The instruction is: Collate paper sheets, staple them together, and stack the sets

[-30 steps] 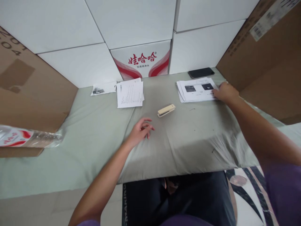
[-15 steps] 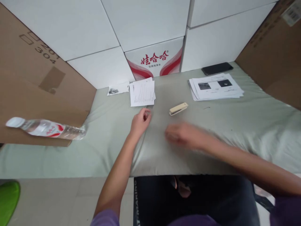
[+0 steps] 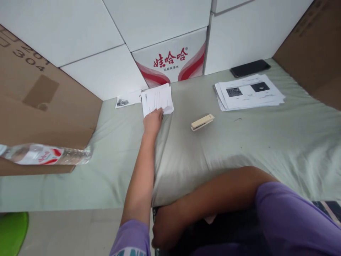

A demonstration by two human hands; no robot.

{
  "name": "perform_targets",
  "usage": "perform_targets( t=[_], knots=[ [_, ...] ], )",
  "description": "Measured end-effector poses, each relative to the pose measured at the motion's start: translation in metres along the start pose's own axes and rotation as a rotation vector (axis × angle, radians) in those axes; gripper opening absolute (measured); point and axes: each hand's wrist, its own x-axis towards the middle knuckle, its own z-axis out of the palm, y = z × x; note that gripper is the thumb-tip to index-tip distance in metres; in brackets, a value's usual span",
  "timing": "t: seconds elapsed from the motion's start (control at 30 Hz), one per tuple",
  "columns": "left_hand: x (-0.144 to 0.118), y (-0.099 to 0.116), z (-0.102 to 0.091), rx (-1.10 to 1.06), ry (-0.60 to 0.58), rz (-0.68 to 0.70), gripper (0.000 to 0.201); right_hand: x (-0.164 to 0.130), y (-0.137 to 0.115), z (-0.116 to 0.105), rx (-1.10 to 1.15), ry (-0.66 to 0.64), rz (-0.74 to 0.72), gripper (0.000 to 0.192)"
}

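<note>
My left hand [image 3: 152, 121] is at the near edge of a small stack of printed papers [image 3: 157, 97]. Its fingers are closed on that edge, where the top sheet bends up slightly. Down at the table's front edge, over my lap, is my right hand [image 3: 168, 225]; its back faces me, and its fingers are turned under and hidden. A cream stapler [image 3: 202, 122] lies on the cloth to the right of the paper stack, apart from both hands.
A wider pile of printed sheets [image 3: 249, 93] lies at the right, with a black phone [image 3: 250, 68] behind it. A small picture sheet [image 3: 126, 100] is left of the stack. A water bottle [image 3: 48, 154] lies by a cardboard box [image 3: 48, 106]. White boxes [image 3: 170, 17] wall the back.
My left hand has moved forward onto the papers and closed on their near edge. My right hand has drawn back from near the stapler to my lap. The view has shifted slightly.
</note>
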Motion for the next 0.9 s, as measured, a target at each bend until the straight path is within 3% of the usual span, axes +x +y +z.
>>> perform_targets(
  t=[0.07,0.17,0.4,0.5,0.6,0.7,0.8,0.9],
  knots=[
    [0.000,0.001,-0.001,0.049,0.040,-0.068,0.039,0.000,0.005,0.005,0.021,0.029,-0.008,0.025],
    [0.002,0.000,-0.003,0.037,0.087,-0.103,0.036,0.004,0.008,0.007,0.063,-0.049,-0.015,0.028],
    [0.000,-0.006,-0.004,-0.085,0.260,-0.215,0.036,0.000,0.002,-0.005,0.119,-0.097,0.044,0.033],
    [-0.001,-0.009,-0.003,-0.124,0.350,-0.149,0.032,-0.003,0.000,-0.011,0.108,-0.113,0.045,0.037],
    [0.000,-0.010,-0.002,-0.124,0.301,-0.030,0.029,-0.003,-0.001,-0.014,0.104,-0.123,0.025,0.040],
    [0.001,-0.009,0.000,-0.088,0.210,-0.069,0.033,-0.004,-0.001,-0.018,0.103,-0.141,0.022,0.042],
    [0.001,-0.011,-0.002,-0.097,0.209,-0.110,0.040,-0.006,-0.003,-0.023,0.089,-0.172,0.047,0.041],
    [0.000,-0.019,-0.005,-0.126,0.189,-0.014,0.038,-0.007,-0.004,-0.028,0.092,-0.223,0.035,0.039]
  ],
)
